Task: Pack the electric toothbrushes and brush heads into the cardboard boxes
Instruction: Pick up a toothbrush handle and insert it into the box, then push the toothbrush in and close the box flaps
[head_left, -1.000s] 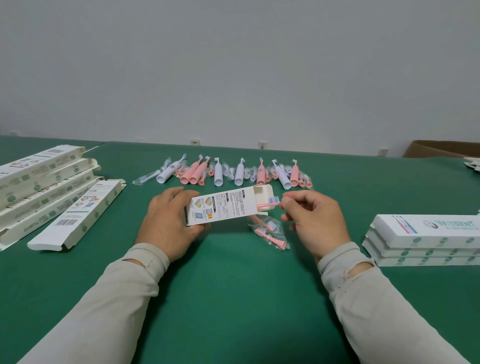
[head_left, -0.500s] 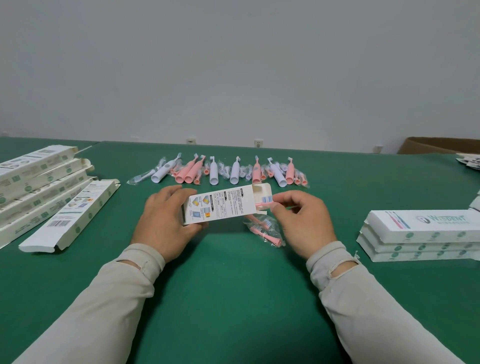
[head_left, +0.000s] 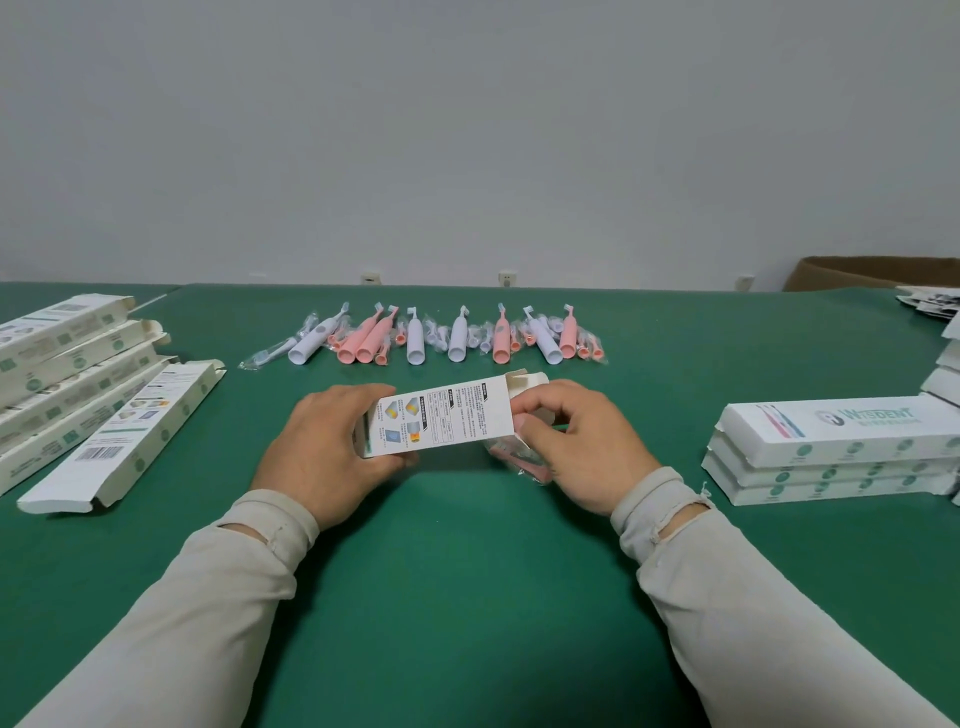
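Centrally, the left hand (head_left: 332, 447) gripped a white cardboard box (head_left: 441, 418) above the green table (head_left: 467, 571), its printed panel unreadable. The right hand (head_left: 576, 447) pinched its open end. Stacked boxes (head_left: 831, 452) at right read "WISDENT".

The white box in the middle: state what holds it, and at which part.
The left hand grips the white box around its closed left end. The right hand has its fingers curled at the open right end; the exact grip there cannot be told.
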